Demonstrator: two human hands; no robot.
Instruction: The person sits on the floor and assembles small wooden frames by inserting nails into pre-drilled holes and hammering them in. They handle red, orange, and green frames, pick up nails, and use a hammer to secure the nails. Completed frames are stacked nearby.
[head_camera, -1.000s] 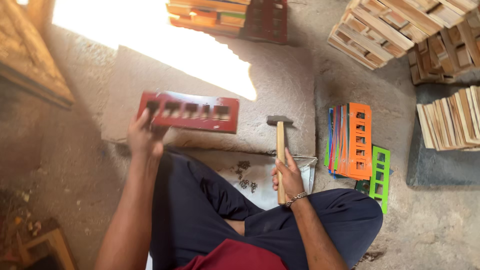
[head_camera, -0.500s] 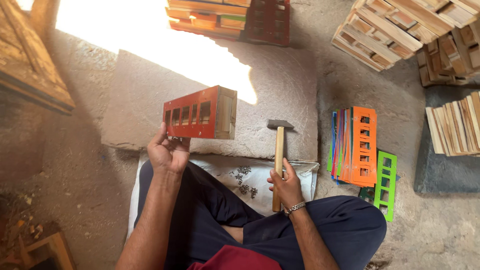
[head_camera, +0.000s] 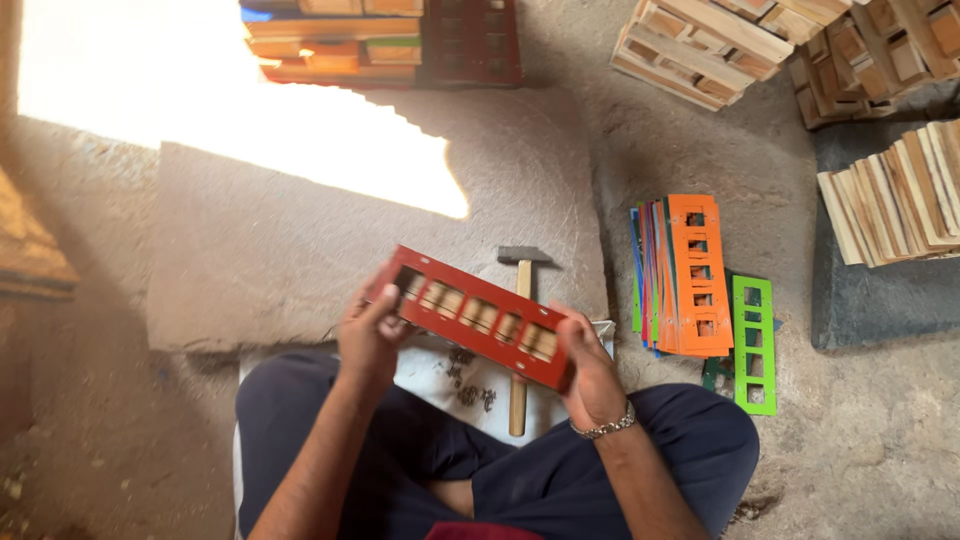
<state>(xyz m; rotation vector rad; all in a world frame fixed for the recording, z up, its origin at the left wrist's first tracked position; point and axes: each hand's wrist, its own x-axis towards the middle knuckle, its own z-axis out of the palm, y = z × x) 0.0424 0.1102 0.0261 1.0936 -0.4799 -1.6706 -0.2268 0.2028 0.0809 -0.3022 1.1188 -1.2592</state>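
Both of my hands hold a long red wooden box (head_camera: 475, 315) with a row of rectangular windows, tilted down to the right above my lap. My left hand (head_camera: 368, 330) grips its left end and my right hand (head_camera: 588, 365) grips its right end. Pale wood shows through the windows. A hammer (head_camera: 520, 300) with a wooden handle lies on the ground behind the box, its metal head on the flat stone slab (head_camera: 300, 230). Small dark nails (head_camera: 468, 378) lie scattered on a white cloth over my lap.
A fanned stack of coloured window panels, orange (head_camera: 698, 272) on top, lies to the right with a green panel (head_camera: 753, 340) beside it. Stacks of pale wooden pieces (head_camera: 890, 200) and crates (head_camera: 720, 40) stand at the right and back. Painted boxes (head_camera: 390, 40) stand at the back.
My right hand has let go of the hammer, which now lies on the ground, and has taken the box's right end. The box has come down toward my lap, turned face up.
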